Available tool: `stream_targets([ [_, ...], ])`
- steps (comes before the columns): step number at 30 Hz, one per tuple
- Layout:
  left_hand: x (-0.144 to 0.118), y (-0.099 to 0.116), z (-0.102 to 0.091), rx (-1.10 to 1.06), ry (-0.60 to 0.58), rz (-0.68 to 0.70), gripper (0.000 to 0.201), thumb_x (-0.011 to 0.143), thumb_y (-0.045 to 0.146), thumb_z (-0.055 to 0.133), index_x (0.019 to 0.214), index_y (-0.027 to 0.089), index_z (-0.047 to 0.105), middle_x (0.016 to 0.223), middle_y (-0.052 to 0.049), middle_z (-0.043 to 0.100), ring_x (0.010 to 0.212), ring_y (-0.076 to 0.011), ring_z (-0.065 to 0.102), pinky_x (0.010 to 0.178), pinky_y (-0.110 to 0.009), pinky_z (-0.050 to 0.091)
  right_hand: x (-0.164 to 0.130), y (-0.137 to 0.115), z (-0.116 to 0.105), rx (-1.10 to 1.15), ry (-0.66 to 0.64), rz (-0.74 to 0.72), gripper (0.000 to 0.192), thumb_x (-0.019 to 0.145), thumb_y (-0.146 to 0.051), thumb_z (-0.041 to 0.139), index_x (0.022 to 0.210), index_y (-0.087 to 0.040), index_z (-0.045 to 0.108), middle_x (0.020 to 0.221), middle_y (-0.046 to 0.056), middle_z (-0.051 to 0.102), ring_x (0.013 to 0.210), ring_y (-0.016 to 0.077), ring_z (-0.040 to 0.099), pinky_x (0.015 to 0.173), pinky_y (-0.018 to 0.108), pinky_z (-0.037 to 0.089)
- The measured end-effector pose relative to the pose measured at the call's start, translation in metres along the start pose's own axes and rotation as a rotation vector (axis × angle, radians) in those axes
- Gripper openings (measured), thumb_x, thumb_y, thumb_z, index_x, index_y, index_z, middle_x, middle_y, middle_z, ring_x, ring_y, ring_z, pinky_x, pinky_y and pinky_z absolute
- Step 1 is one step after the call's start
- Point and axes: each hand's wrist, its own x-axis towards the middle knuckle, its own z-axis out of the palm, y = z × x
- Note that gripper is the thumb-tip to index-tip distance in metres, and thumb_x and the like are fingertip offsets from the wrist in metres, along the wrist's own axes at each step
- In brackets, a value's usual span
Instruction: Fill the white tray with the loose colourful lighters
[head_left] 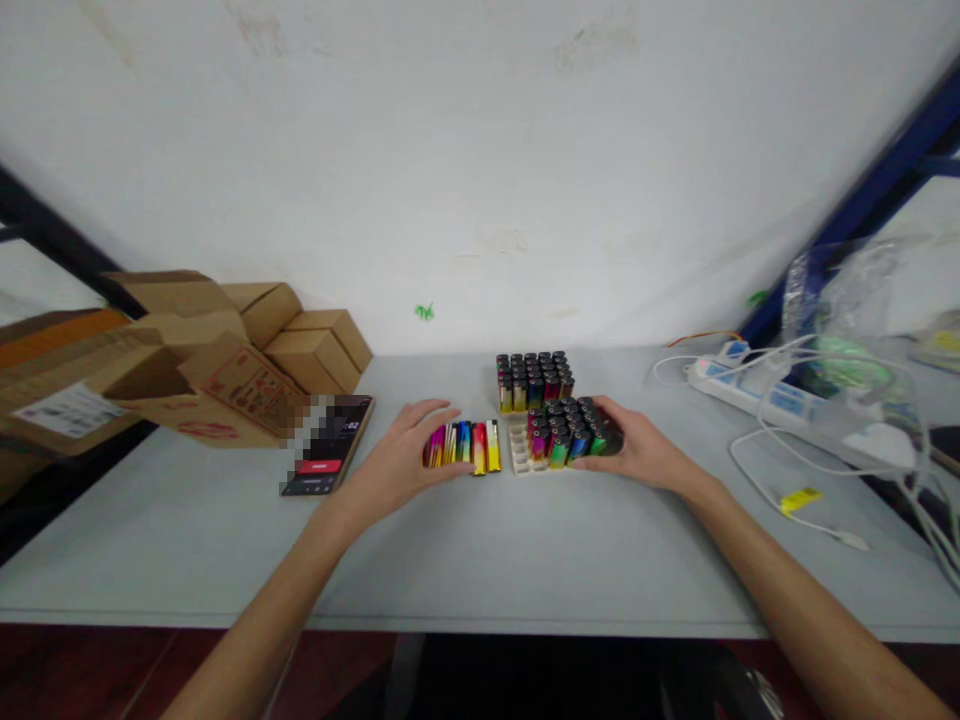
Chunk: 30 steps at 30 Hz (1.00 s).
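My left hand [411, 450] curves around the left end of a row of colourful lighters [480, 448]. They lie side by side on the table, with the fingers at their far ends and the thumb at their near ends. My right hand [636, 445] is wrapped around the right side of a block of upright, black-topped lighters [559, 435], its thumb along the near side. These stand in a pale tray [520, 452], whose bare cells show at its left. Directly behind is a second block of upright lighters [534, 380]. Part of the front block is hidden by my right hand.
A phone [330, 450] lies left of my left hand. Cardboard boxes [240, 375] are piled farther left, one with open flaps. On the right are a white power strip [795, 400], loose white cables [757, 485] and a clear plastic bag [847, 320]. A wall rises behind the table [525, 560].
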Motion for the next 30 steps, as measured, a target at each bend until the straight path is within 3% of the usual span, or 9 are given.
stream_targets([
  [4, 0.022, 0.013, 0.022, -0.008, -0.175, 0.149, 0.096, 0.072, 0.065, 0.085, 0.15, 0.017, 0.056, 0.157, -0.021, 0.055, 0.153, -0.0377, 0.043, 0.131, -0.061, 0.017, 0.0, -0.002, 0.001, -0.001, 0.008, 0.009, 0.069, 0.075, -0.052, 0.089, 0.128, -0.02, 0.058, 0.111, 0.007, 0.073, 0.088, 0.0251, 0.07, 0.077, 0.038, 0.06],
  [6, 0.032, 0.016, 0.029, -0.03, -0.202, 0.174, 0.093, 0.072, 0.059, 0.087, 0.148, 0.016, 0.057, 0.153, -0.021, 0.059, 0.15, -0.037, 0.048, 0.131, -0.061, 0.017, 0.001, -0.003, 0.002, 0.002, 0.008, 0.012, 0.069, 0.075, -0.051, 0.089, 0.128, -0.019, 0.058, 0.112, 0.008, 0.072, 0.089, 0.0251, 0.069, 0.078, 0.038, 0.059],
  [11, 0.037, 0.016, 0.021, -0.223, -0.04, 0.199, 0.067, 0.075, 0.05, 0.089, 0.132, 0.021, 0.07, 0.137, -0.014, 0.071, 0.133, -0.0326, 0.063, 0.13, -0.06, 0.026, 0.001, -0.004, 0.003, 0.027, 0.005, 0.017, 0.073, 0.075, -0.051, 0.089, 0.132, -0.019, 0.057, 0.113, 0.009, 0.072, 0.09, 0.0251, 0.068, 0.077, 0.037, 0.058],
  [14, 0.033, 0.022, 0.012, -0.517, 0.13, 0.146, 0.057, 0.083, 0.042, 0.083, 0.135, 0.024, 0.068, 0.15, -0.013, 0.058, 0.128, -0.0289, 0.066, 0.116, -0.05, 0.052, 0.0, -0.005, 0.004, 0.026, 0.021, 0.013, 0.075, 0.074, -0.053, 0.089, 0.133, -0.019, 0.058, 0.112, 0.008, 0.072, 0.088, 0.0249, 0.068, 0.074, 0.036, 0.058],
  [17, 0.032, 0.03, 0.014, -0.824, 0.188, 0.035, 0.048, 0.087, 0.036, 0.078, 0.133, 0.024, 0.069, 0.158, -0.014, 0.043, 0.104, -0.0211, 0.075, 0.093, -0.04, 0.066, 0.0, -0.005, 0.006, 0.003, 0.031, 0.011, 0.076, 0.073, -0.054, 0.09, 0.133, -0.019, 0.06, 0.108, 0.007, 0.073, 0.085, 0.0248, 0.068, 0.072, 0.035, 0.057],
  [21, 0.032, 0.034, 0.025, -0.949, 0.216, -0.06, 0.04, 0.088, 0.038, 0.078, 0.124, 0.021, 0.072, 0.154, -0.013, 0.05, 0.086, -0.0131, 0.074, 0.085, -0.033, 0.065, -0.002, -0.004, 0.007, -0.035, 0.026, -0.011, 0.077, 0.073, -0.055, 0.09, 0.135, -0.02, 0.059, 0.112, 0.008, 0.074, 0.09, 0.0266, 0.069, 0.078, 0.037, 0.058],
  [24, 0.028, 0.032, 0.031, -1.091, 0.216, -0.134, 0.08, 0.079, 0.034, 0.088, 0.15, 0.032, 0.052, 0.15, -0.011, 0.054, 0.086, -0.0142, 0.075, 0.083, -0.032, 0.064, -0.002, -0.003, 0.009, -0.05, 0.012, -0.028, 0.078, 0.073, -0.055, 0.09, 0.135, -0.02, 0.058, 0.114, 0.008, 0.075, 0.093, 0.0275, 0.07, 0.082, 0.038, 0.059],
  [26, 0.025, 0.03, 0.033, -1.182, 0.17, -0.204, 0.092, 0.076, 0.033, 0.091, 0.155, 0.031, 0.045, 0.136, -0.009, 0.063, 0.087, -0.0157, 0.075, 0.081, -0.031, 0.063, -0.003, -0.003, 0.01, -0.04, -0.001, -0.039, 0.078, 0.073, -0.055, 0.09, 0.135, -0.02, 0.058, 0.115, 0.009, 0.075, 0.096, 0.0282, 0.071, 0.084, 0.038, 0.059],
  [30, 0.02, 0.03, 0.033, -1.284, 0.022, -0.233, 0.052, 0.083, 0.036, 0.086, 0.127, 0.019, 0.062, 0.104, -0.006, 0.072, 0.083, -0.0148, 0.071, 0.075, -0.028, 0.059, -0.003, -0.003, 0.011, -0.012, -0.011, -0.042, 0.077, 0.074, -0.053, 0.09, 0.135, -0.021, 0.057, 0.119, 0.009, 0.074, 0.103, 0.0299, 0.071, 0.089, 0.04, 0.059],
])
